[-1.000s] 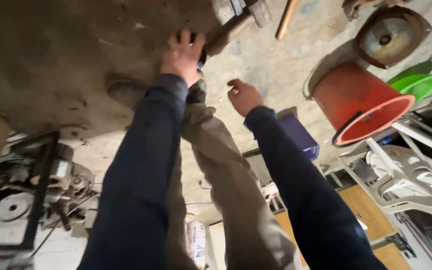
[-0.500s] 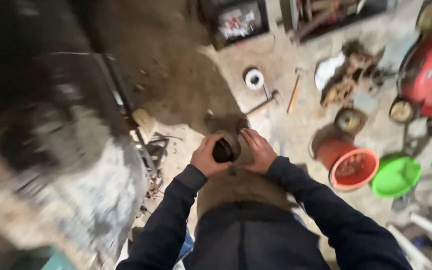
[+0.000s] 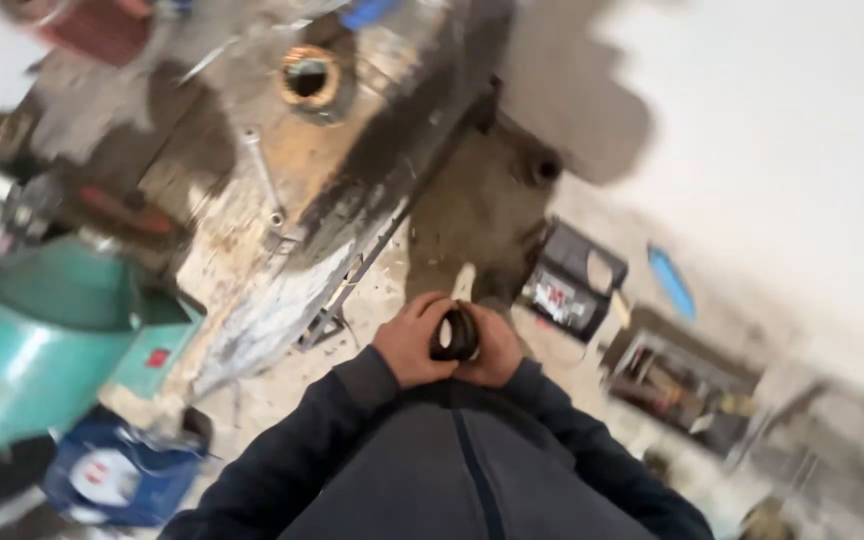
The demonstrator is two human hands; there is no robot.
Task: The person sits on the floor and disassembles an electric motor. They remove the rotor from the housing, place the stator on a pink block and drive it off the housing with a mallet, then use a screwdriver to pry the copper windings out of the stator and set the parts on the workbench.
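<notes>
Cradling a dark, rubbery-looking ring (image 3: 455,332) at lower centre of the frame, the left hand (image 3: 410,343) and right hand (image 3: 493,347) curl shut around it from both sides, keeping it steady against the chest. Upper left, a worn, scuffed bench (image 3: 252,215) carries a slim wrench (image 3: 264,178) and a rusty round part (image 3: 309,78).

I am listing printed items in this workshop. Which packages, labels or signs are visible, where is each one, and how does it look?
Blue box with round white label: floor, lower left, beside green machine.
Small red label: on green machine's side.
Black boxy case with red-white label: floor, right of hands holding dark ring.
</notes>
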